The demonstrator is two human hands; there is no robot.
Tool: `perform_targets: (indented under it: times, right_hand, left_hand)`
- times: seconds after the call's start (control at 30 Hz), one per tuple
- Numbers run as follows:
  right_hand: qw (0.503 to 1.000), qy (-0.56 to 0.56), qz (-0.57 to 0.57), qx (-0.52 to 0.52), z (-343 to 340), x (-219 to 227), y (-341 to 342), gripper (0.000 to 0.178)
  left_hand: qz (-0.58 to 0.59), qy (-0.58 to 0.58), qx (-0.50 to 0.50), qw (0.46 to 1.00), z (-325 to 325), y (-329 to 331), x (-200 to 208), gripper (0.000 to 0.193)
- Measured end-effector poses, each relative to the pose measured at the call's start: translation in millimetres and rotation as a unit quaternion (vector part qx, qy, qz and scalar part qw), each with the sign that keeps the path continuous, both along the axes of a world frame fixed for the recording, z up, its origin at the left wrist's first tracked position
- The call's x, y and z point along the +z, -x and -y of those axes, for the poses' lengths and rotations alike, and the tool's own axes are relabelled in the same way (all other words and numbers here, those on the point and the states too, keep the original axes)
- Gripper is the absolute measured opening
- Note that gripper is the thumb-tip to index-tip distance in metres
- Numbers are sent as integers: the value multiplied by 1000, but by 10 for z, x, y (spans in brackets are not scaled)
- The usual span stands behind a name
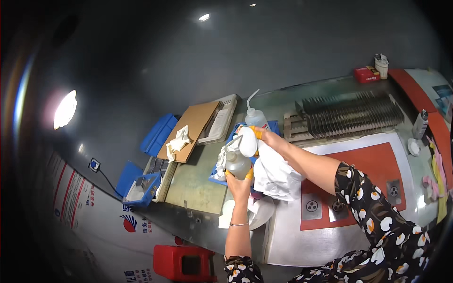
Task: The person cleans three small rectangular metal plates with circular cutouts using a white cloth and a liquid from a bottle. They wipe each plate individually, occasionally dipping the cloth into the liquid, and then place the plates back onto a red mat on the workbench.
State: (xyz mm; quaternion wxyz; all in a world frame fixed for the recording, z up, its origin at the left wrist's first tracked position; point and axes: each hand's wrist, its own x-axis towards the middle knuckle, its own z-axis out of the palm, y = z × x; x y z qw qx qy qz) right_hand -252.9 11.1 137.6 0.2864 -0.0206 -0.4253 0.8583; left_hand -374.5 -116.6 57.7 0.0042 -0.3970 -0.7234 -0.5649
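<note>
My left hand (239,187), with orange finger covers, is wrapped round a translucent squeeze wash bottle (237,165) with a bent spout. My right hand (267,136), also in orange finger covers, grips a white cloth (248,142). A wad of the cloth sits at the bottle's spout; I cannot tell whether they touch. Below my right hand is a larger bunch of white cloth (277,175). Beneath and behind my hands lies a blue tray (216,178) with white cloths in it. A second wash bottle (255,119) stands upright behind them.
To the right, a red mat (361,162) carries several small metal plates (311,211) with holes. Behind it stands a rack of thin upright plates (351,115). Leftward are a brown board (196,120), a blue-lidded box (153,184) and, below the bench, a red stool (172,259).
</note>
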Motion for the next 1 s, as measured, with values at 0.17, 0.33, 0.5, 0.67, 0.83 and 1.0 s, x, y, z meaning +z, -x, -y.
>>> perform_targets:
  times: [0.17,0.33,0.5,0.67,0.83,1.0]
  right_hand:
    - [999,-29,-27,-19,-91,-52,122,33]
    - [998,-13,-53,15,-86,4,78,23]
    - [996,4,-83,27,-100,40,103,18]
    - [999,20,-32,-1,-86,83,60,21]
    - [991,83,-98,-38,-1,74,-109,24]
    - [985,7,-74,-157,276,-53,-1273,24]
  left_hand:
    - [-2,-26,-35,999,-12,66,-56,47]
    - [-31,-35,-39,998,18,93,-91,41]
    - [29,-47,-32,998,13,68,-43,44]
    - [67,-50,-82,993,-34,200,-41,50]
    - [59,-6,-106,993,-169,483,-103,54]
    - [-244,-113,-34,962,-493,185,-156,67]
